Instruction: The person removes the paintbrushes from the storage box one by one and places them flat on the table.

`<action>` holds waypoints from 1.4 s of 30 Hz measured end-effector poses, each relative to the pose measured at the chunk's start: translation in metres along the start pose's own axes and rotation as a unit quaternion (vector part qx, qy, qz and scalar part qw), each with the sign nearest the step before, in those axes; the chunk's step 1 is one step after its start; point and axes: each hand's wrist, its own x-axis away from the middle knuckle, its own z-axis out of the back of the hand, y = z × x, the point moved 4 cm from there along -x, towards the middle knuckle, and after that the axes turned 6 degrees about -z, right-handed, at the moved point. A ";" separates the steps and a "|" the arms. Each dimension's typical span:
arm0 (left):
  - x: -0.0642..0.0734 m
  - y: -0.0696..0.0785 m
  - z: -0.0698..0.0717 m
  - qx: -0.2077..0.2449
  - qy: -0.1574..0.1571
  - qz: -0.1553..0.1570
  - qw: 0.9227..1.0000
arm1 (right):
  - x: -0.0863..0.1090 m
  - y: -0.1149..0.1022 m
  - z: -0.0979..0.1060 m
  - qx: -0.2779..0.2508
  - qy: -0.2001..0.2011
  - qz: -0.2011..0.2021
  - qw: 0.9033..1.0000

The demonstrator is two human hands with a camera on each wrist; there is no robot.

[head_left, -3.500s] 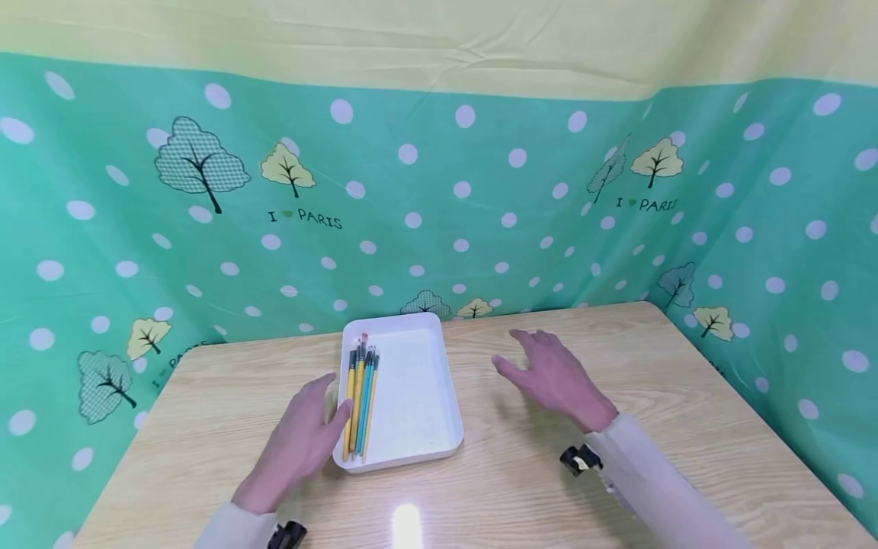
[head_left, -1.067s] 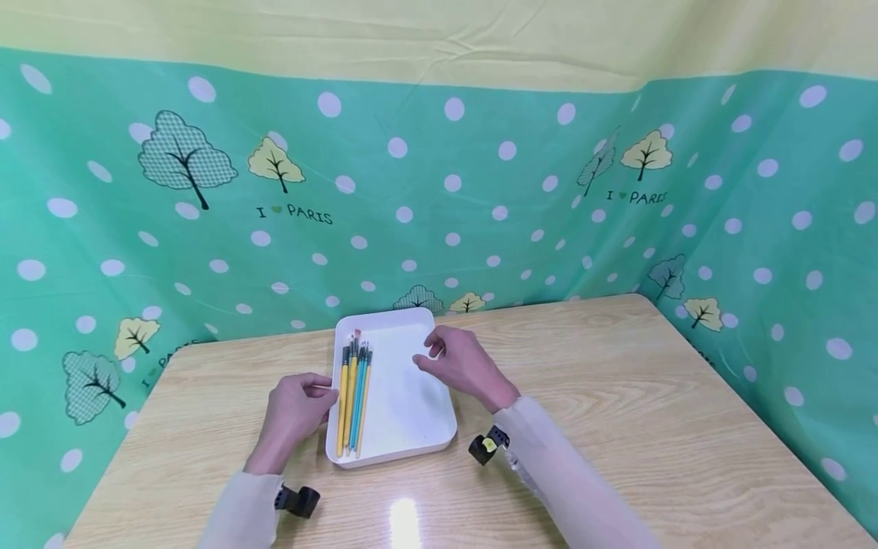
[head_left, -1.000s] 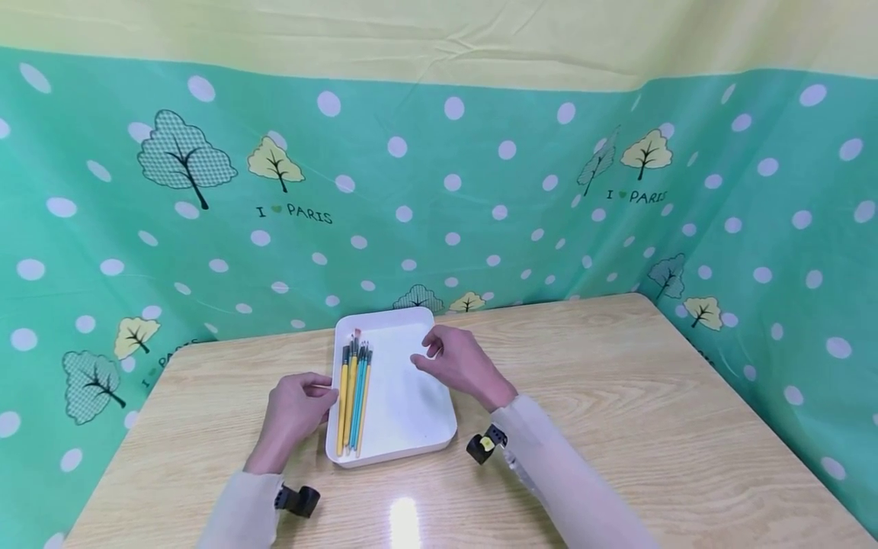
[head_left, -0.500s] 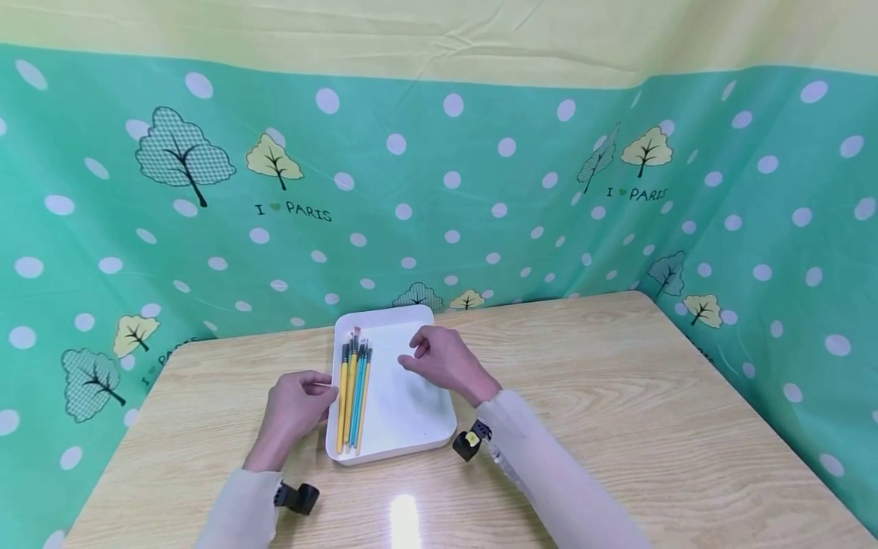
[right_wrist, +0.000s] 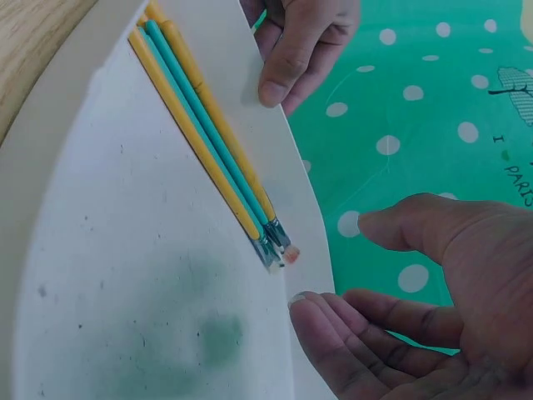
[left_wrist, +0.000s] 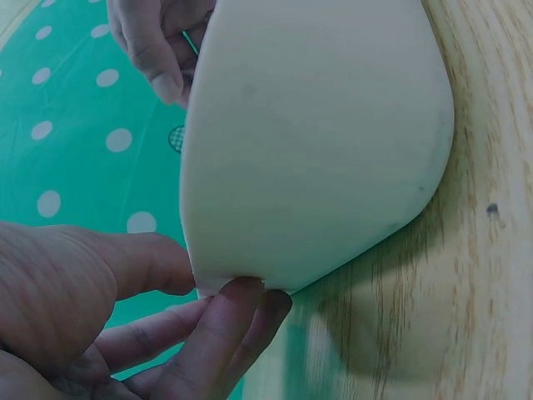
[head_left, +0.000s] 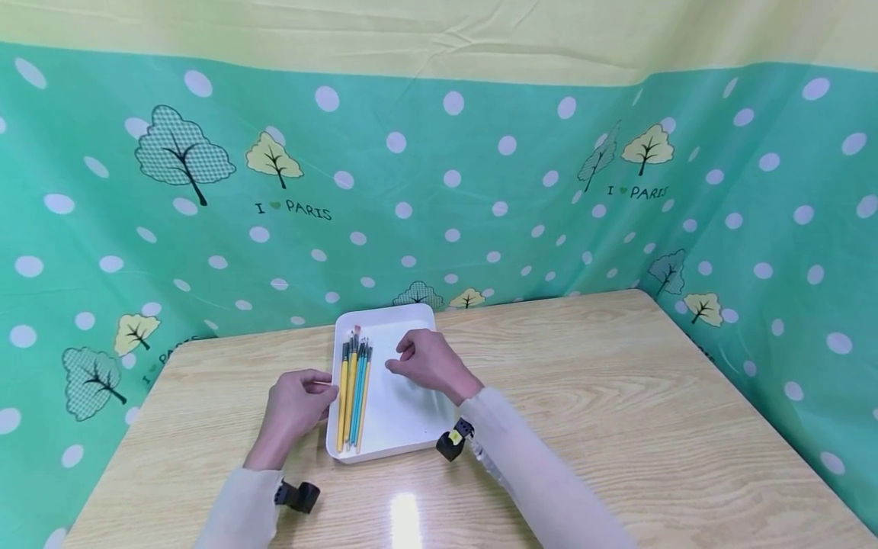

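So, left hand pinches the tray, right hand hovers over it, loose and empty. Looks like the reaching stage; grabbing brushes would need a pinch.

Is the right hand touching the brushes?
Apart. The head view shows it: a strip of bare white tray lies between the right hand and the brushes.
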 end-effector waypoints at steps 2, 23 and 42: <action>0.000 0.000 0.000 0.000 0.000 0.000 1.000 | 0.000 -0.001 -0.001 0.001 -0.001 0.001 1.000; -0.001 0.000 0.000 0.007 -0.005 0.004 1.000 | -0.011 -0.012 -0.016 0.012 -0.024 -0.029 0.999; 0.001 0.003 0.000 0.011 -0.010 0.006 1.000 | -0.020 -0.013 -0.037 -0.023 -0.051 -0.081 0.995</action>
